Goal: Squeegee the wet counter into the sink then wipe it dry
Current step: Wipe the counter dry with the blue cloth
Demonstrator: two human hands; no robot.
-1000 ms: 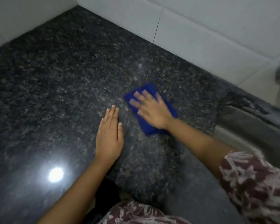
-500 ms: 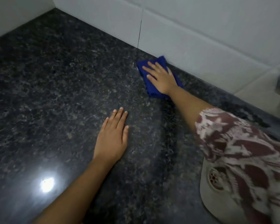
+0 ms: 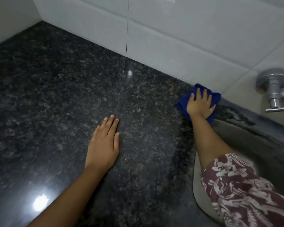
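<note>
Wiping: right hand (image 3: 199, 104), fingers (image 3: 198, 93) flat on cloth (image 3: 181, 105), has slid along wall (image 3: 170, 46) to sink (image 3: 252, 145) corner; left hand (image 3: 103, 145) released, flat on counter (image 3: 56, 95). Drying looks nearly done.

Glossy white ceramic wall tiles (image 3: 170, 38) with a dark vertical grout line (image 3: 127, 30), round chrome wall-mounted tap fitting (image 3: 273, 86) at right, maroon-and-white patterned fabric sleeve (image 3: 239, 194) at lower right
</note>
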